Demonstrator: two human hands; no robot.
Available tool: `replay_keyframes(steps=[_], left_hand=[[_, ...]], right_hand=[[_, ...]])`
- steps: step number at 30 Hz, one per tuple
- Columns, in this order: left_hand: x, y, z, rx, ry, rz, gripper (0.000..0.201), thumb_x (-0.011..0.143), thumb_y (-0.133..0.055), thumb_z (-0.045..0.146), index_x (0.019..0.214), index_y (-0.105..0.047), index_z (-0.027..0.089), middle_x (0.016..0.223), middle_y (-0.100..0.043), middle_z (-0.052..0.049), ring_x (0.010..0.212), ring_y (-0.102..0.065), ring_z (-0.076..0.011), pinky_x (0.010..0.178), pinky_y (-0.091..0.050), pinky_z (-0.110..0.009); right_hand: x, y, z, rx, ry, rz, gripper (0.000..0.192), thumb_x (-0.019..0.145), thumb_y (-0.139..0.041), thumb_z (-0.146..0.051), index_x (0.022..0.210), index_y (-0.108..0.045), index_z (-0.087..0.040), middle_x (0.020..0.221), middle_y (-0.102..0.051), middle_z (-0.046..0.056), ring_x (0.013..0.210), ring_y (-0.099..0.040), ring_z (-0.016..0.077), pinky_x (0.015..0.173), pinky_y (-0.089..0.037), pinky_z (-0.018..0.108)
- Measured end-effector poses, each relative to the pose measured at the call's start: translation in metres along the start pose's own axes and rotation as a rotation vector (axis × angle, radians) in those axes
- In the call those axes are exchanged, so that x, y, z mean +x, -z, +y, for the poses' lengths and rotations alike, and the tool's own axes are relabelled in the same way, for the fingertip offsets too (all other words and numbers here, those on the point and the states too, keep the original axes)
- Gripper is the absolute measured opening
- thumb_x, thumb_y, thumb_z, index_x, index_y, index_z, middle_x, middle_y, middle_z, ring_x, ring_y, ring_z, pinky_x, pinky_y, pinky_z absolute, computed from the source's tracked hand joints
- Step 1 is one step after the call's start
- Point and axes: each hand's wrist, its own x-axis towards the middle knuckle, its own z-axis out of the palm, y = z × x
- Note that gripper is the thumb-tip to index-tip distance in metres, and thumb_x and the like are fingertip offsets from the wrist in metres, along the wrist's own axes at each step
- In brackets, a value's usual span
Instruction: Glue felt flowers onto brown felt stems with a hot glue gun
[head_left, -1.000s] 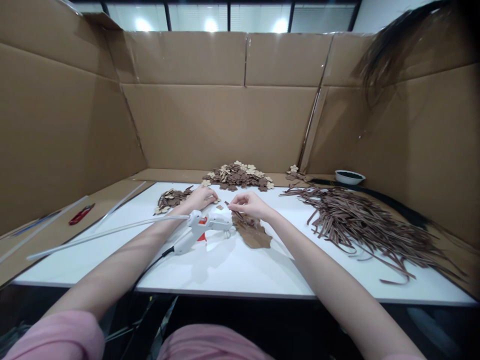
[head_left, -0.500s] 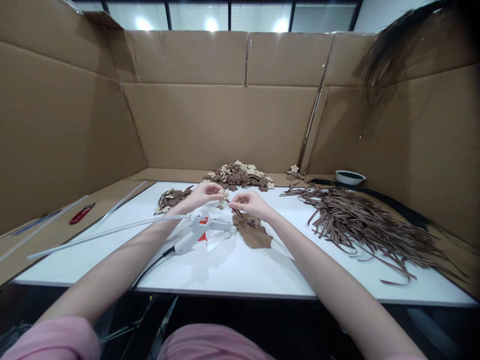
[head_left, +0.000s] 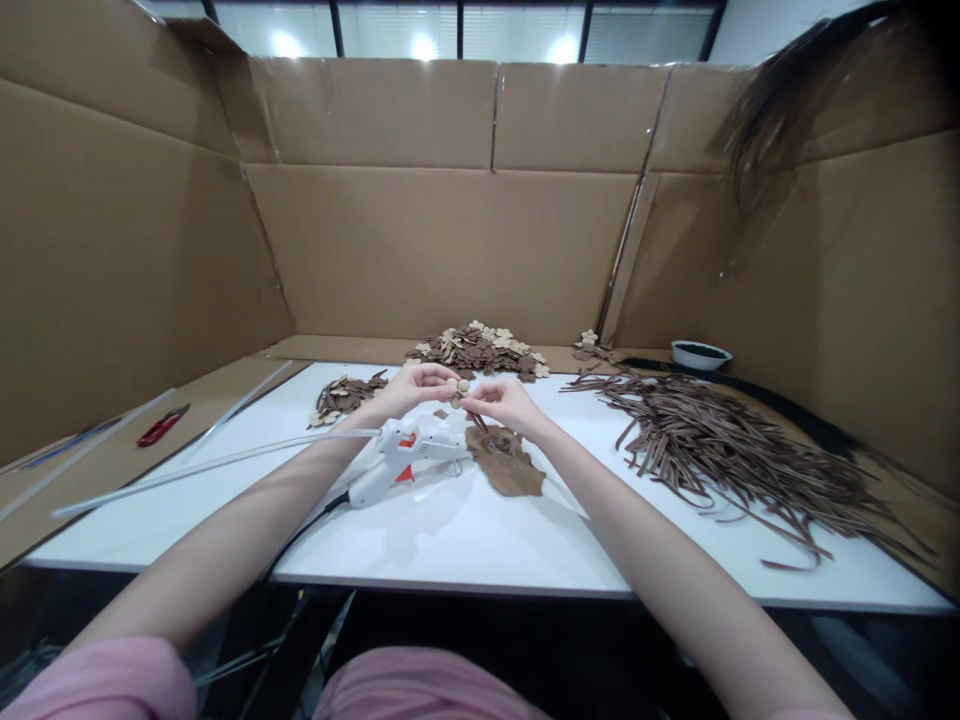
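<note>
My left hand [head_left: 411,388] pinches a small beige flower-shaped cutout [head_left: 459,385] above the white table [head_left: 480,530]. My right hand [head_left: 501,402] pinches a thin brown strip [head_left: 477,421] whose upper end meets the cutout. The two hands touch at the fingertips. Just below them a white glue gun [head_left: 405,458] with an orange trigger lies on the table, a clear glue stick [head_left: 202,466] trailing from its back to the left. A flat pile of brown pieces [head_left: 506,463] lies under my right hand.
A heap of brown and beige flower cutouts [head_left: 477,351] lies at the back, a smaller heap [head_left: 345,395] to its left. Long brown strips [head_left: 720,445] cover the right side. A white bowl [head_left: 699,353] stands far right. Red snips [head_left: 161,427] lie left. Cardboard walls surround the table.
My left hand has lifted off the table with a beige cutout and brought it to the end of the strip in my right hand. The right hand rose slightly.
</note>
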Motion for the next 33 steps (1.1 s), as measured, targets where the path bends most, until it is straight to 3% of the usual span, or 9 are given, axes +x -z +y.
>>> replay_keyframes(steps=[11, 33], left_hand=[[-0.0029, -0.0049, 0.0061, 0.047, -0.045, -0.027, 0.043, 0.068, -0.078, 0.029, 0.105, -0.066, 0.01, 0.078, -0.071, -0.006, 0.07, -0.066, -0.0162, 0.067, -0.05, -0.027], [-0.0022, -0.0022, 0.0052, 0.06, -0.02, -0.084, 0.046, 0.07, -0.077, 0.032, 0.109, -0.064, 0.012, 0.078, -0.07, -0.006, 0.069, -0.065, -0.016, 0.067, -0.049, -0.028]], right_hand=[[-0.0007, 0.0004, 0.0005, 0.079, -0.058, 0.003, 0.035, 0.066, -0.074, -0.045, 0.07, -0.071, -0.01, 0.065, -0.07, 0.008, 0.061, -0.062, 0.0164, 0.059, -0.047, 0.026], [0.0, 0.0003, 0.004, 0.011, -0.086, 0.027, 0.033, 0.065, -0.074, -0.044, 0.064, -0.071, -0.011, 0.061, -0.068, 0.007, 0.056, -0.058, 0.0143, 0.055, -0.04, 0.024]])
